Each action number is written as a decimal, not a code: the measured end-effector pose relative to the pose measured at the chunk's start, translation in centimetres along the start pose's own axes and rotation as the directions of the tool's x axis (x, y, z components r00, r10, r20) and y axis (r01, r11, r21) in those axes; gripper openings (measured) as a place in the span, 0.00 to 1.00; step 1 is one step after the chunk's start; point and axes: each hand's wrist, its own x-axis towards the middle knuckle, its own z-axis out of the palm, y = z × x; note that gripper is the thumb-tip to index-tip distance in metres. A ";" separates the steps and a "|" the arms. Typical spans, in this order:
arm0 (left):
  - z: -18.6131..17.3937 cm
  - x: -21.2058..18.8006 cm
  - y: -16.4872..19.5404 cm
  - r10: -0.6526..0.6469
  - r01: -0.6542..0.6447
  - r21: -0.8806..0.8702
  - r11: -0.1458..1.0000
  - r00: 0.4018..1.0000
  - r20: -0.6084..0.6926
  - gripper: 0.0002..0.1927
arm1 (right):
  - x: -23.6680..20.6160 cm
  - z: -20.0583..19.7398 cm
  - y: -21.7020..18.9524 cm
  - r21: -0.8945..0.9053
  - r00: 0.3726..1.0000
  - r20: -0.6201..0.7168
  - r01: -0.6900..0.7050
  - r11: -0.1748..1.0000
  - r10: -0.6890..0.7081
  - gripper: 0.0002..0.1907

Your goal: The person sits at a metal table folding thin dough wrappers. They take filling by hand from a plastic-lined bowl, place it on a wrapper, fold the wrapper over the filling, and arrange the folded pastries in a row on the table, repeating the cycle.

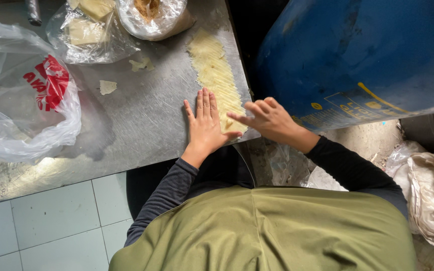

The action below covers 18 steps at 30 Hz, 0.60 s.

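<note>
Left hand (pixel 204 123) — grip flat, fingers spread wide, pressed on steel desk (pixel 141 110) beside pale ridged dough strip (pixel 216 75). Right hand (pixel 267 118) — fingertips on strip's near end, apparently pinching nothing.

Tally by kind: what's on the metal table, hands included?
Hands: 2, left hand, right hand
Dough strip: 1
Dough scraps: 2
Plastic bags: 3
Total: 8
</note>
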 end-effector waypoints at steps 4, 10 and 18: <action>-0.1 0.1 0.2 -0.004 0.004 0.038 0.999 1.000 0.011 0.75 | -0.1 1.0 -0.5 -0.011 0.991 -0.093 0.095 0.995 -0.096 0.35; -0.6 -0.3 0.1 -0.025 0.025 0.012 1.000 1.000 0.014 0.78 | 0.6 3.0 1.6 -0.299 0.947 -0.153 0.229 0.926 -0.284 0.32; -1.2 -0.3 0.3 -0.037 0.036 0.028 0.999 0.999 0.035 0.78 | 3.2 5.1 4.5 -0.404 0.911 -0.130 0.312 0.860 -0.391 0.35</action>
